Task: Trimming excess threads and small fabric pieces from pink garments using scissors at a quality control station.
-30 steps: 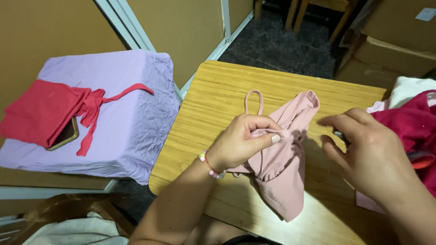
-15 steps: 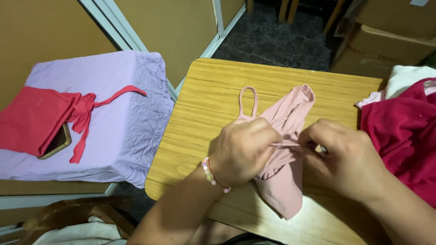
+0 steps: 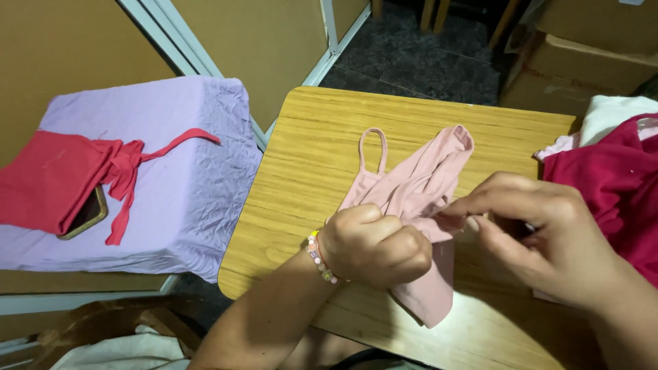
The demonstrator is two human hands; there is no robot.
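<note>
Two hands: we have both on the pink camisole point(image 3: 411, 199), near the middle of the wooden table point(image 3: 329, 137).
Left hand point(image 3: 373, 245): closed into a fist, with soft pink fabric bunched inside it; a beaded bracelet point(image 3: 319, 257) sits on our wrist.
Right hand point(image 3: 541, 236): thumb and forefinger pinched narrow on a fold of the same fabric, just beside the left fist.
Camisole shape: thin knit, creased; one narrow strap loops toward the far edge, a hemmed corner points to the far right, and a tail hangs toward the near edge.
Table: pale wood-grain laminate with rounded corners; bare along the left and far edges.
Right edge: a heap of dark pink cloth point(image 3: 617, 192) with white cloth point(image 3: 613, 113) behind it, close to our right hand.
Left of the table: a box under a wrinkled lilac sheet point(image 3: 178, 192), carrying a red garment point(image 3: 55, 178) with tie strings and a phone point(image 3: 86, 214) partly beneath it.
Far side: dark tiled floor point(image 3: 425, 58) and cardboard boxes point(image 3: 589, 62).
</note>
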